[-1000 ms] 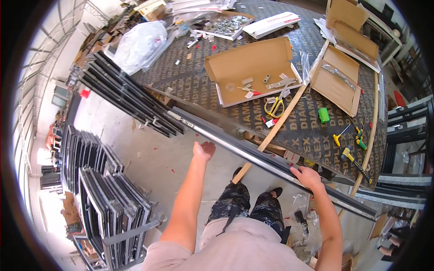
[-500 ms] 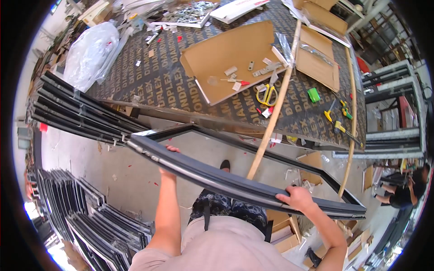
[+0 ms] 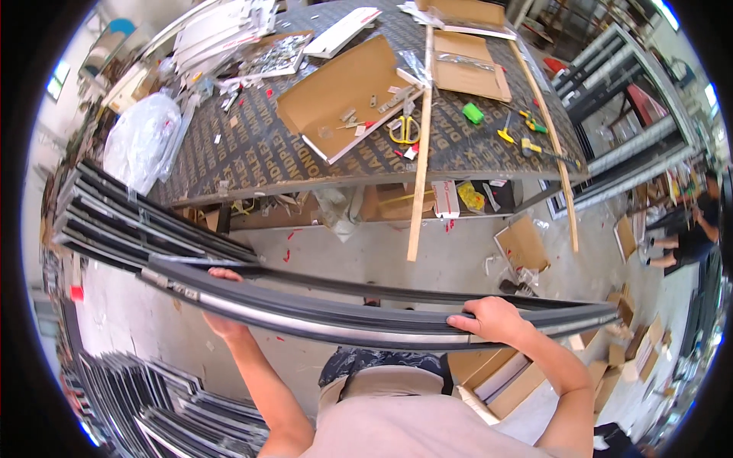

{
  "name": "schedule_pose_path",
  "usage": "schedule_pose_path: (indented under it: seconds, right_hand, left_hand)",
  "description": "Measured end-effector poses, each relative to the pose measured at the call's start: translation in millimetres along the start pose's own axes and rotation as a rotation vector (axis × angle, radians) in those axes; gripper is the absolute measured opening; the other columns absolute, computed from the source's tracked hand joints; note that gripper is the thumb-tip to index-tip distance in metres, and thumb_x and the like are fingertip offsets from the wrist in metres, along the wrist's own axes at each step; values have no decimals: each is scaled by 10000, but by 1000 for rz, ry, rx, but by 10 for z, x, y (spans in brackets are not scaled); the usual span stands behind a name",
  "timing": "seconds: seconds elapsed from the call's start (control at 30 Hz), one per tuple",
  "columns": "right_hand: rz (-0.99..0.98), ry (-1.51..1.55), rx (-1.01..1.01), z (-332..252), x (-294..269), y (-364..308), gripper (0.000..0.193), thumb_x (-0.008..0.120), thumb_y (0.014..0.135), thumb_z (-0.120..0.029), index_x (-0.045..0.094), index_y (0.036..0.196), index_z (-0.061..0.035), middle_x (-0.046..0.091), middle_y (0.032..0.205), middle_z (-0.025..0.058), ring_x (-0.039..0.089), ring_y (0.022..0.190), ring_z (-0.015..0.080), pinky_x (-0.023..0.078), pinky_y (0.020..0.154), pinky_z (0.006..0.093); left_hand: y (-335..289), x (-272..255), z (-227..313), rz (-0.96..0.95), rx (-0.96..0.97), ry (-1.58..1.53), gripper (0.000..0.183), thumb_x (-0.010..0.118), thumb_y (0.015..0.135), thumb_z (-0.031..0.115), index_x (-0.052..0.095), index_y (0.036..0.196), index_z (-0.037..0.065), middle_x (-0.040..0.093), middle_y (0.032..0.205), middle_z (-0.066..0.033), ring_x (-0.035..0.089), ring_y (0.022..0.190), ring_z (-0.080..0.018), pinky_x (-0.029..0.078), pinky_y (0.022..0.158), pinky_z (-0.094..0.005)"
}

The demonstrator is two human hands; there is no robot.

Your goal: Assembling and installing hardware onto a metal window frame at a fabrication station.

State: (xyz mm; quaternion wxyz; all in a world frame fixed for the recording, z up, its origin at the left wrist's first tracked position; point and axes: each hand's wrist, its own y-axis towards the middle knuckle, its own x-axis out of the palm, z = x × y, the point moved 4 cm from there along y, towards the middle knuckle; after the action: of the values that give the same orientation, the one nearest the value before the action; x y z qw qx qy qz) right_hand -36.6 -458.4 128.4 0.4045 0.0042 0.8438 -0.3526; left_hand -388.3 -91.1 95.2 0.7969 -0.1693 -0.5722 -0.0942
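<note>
Across my body I carry a long black window frame (image 3: 336, 311), both hands closed on its near side. My left hand (image 3: 223, 324) grips the left part, its fingertips curling over the upper edge and its palm below. Toward the right end, my right hand (image 3: 495, 320) wraps over the top of the same bar. The frame is tilted, so its opening appears as a narrow gap, and its far bar runs behind the near one. Its left end lies close to a stack of black frames (image 3: 114, 210); I cannot tell whether they touch.
Ahead stands a workbench (image 3: 252, 164) with an open cardboard box (image 3: 336, 91), yellow scissors (image 3: 404, 130) and a green object (image 3: 473, 114). Two wooden strips (image 3: 420, 183) overhang its front edge. More frames (image 3: 145, 397) stand lower left; cartons (image 3: 496, 382) lie lower right. A person (image 3: 691, 229) is far right.
The frame has come down and away from the bench, tilting so that its opening looks narrower. Both hands have kept hold of it. The wooden strips' near ends now show fully.
</note>
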Motion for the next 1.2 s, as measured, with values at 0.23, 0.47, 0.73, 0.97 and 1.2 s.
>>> schedule_pose_path:
  seconds: [0.23,0.47,0.73,0.97,1.2]
  right_hand:
    - [-64,119,-39,-584,446,94,759,435,891,-760,744,943,-70,713,893,180,669,901,379,534,788,470]
    - [-35,217,-189,-1307,748,458,757,422,898,-757,735,983,-73,710,952,200,659,946,397,519,821,480]
    - [108,299,-463,-1640,1124,1071,714,407,932,-708,680,971,-50,684,912,230,636,915,426,486,819,503]
    - [89,332,-449,-1599,1469,1560,602,417,964,-625,664,1020,-78,677,939,205,630,937,402,477,823,493]
    - [127,437,-381,-1179,1523,1552,567,470,958,-581,686,1139,-89,688,1095,168,622,1048,367,483,912,442]
  left_hand:
    - [-272,600,897,-208,137,120,344,556,967,249,505,1159,-32,552,1103,-166,545,1060,-258,453,927,-373]
    - [-399,1189,1725,-332,334,263,342,558,989,216,479,1159,-70,513,1092,-182,545,1035,-255,487,905,-366]
    - [-470,1673,1966,-573,336,359,353,489,1014,245,457,1147,-80,506,1066,-163,532,1007,-257,467,948,-369]
    - [-578,1714,1713,-639,372,486,432,396,1019,329,514,1143,-67,533,1010,-142,542,968,-245,468,912,-358]
    - [-670,1808,1133,-612,405,538,411,339,1014,288,523,1121,-63,514,972,-129,517,917,-241,463,863,-361]
